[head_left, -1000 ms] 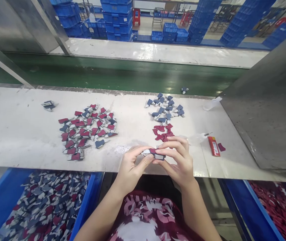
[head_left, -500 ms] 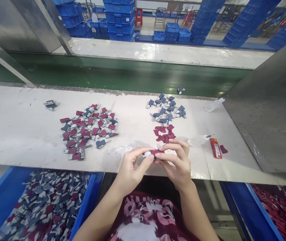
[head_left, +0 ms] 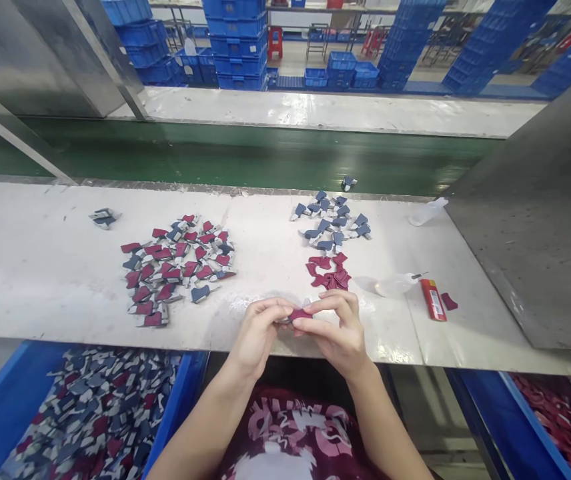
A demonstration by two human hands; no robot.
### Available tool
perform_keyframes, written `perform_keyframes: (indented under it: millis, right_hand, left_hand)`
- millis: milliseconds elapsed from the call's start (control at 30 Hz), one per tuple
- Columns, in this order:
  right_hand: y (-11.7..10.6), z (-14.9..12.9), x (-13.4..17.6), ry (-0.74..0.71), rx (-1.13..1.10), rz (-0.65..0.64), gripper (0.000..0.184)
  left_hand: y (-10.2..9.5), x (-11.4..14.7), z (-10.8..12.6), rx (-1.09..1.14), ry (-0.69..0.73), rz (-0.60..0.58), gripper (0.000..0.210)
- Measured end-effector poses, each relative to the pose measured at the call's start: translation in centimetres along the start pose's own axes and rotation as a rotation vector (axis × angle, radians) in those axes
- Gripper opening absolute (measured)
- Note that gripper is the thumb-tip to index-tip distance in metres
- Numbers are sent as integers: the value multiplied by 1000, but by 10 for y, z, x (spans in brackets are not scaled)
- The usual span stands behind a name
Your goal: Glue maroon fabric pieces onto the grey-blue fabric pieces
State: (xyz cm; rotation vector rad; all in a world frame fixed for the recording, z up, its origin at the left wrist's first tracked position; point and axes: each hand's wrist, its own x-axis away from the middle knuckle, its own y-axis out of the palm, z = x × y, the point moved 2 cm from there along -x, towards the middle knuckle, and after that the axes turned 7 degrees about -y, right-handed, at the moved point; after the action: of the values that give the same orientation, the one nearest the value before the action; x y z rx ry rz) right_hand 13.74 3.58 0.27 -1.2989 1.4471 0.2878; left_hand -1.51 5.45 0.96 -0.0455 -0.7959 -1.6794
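Between both hands, over the near side of the white bench, is a small maroon-and-white molded piece [head_left: 300, 316]. My left hand [head_left: 258, 333] pinches its left end between thumb and fingers. My right hand [head_left: 338, 330] grips the right side, its fingers partly covering the piece. Just beyond the right hand lies a small pile of loose maroon pieces [head_left: 334, 273]. Farther back is a group of dark blue-and-white pieces [head_left: 338, 221]. To the left spreads a larger group of maroon, blue and white pieces [head_left: 178, 263].
A clear bottle with a thin needle tip [head_left: 396, 285], a red lighter-shaped object [head_left: 433, 300] and one maroon piece [head_left: 449, 301] lie at right. Blue bins of parts [head_left: 165, 407] flank me below. A green belt [head_left: 265, 160] runs behind; a metal panel [head_left: 540, 220] stands right.
Both hands have shifted slightly left with the maroon-and-white piece, and the right fingers have closed in on it. A blue-and-white piece on the green belt has moved left.
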Motion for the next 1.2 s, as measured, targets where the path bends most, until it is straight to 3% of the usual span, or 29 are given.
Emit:
perform_keyframes:
  millis: [167,300,333,433,500,567,633,733,800,933,1100,1200]
  right_hand:
    - [13,2,0,12,-62,-93,27]
    - [10,7,-1,-11,-36,-120,43]
    - [5,11,0,2,-16,-92,48]
    - [-18,26,12,46,128,63,57]
    - [-36,39,28,73,340,213,55]
    - [-54,53,47,141,553,359,47]
    - [-67,66,64,245,661,488,50]
    - [-75,76,76,360,704,539,53]
    - [-74,75,74,356,682,491,41]
    - [-65,72,59,357,610,288,16]
    - [-58,82,55,393,530,148,17]
    - [-54,90,58,427,514,82,26]
  left_hand:
    - [-16,-8,-2,-51,-17,29,10]
    - [-57,-10,40,-474,173,191,18]
    - [-72,-10,58,-613,244,271,21]
    - [-115,-8,116,-1028,462,693,23]
    - [-134,-12,148,-1356,368,883,25]
    - [-141,-20,169,-1606,197,965,27]
    - [-134,-31,182,-1710,177,1028,25]
    - [-101,-57,191,-1707,428,975,27]
    - [-72,-85,190,-1721,533,795,29]
    - [-22,-162,182,-1770,545,541,23]
    - [31,-259,162,-1759,489,331,26]
    - [60,-300,145,-1719,449,311,35]
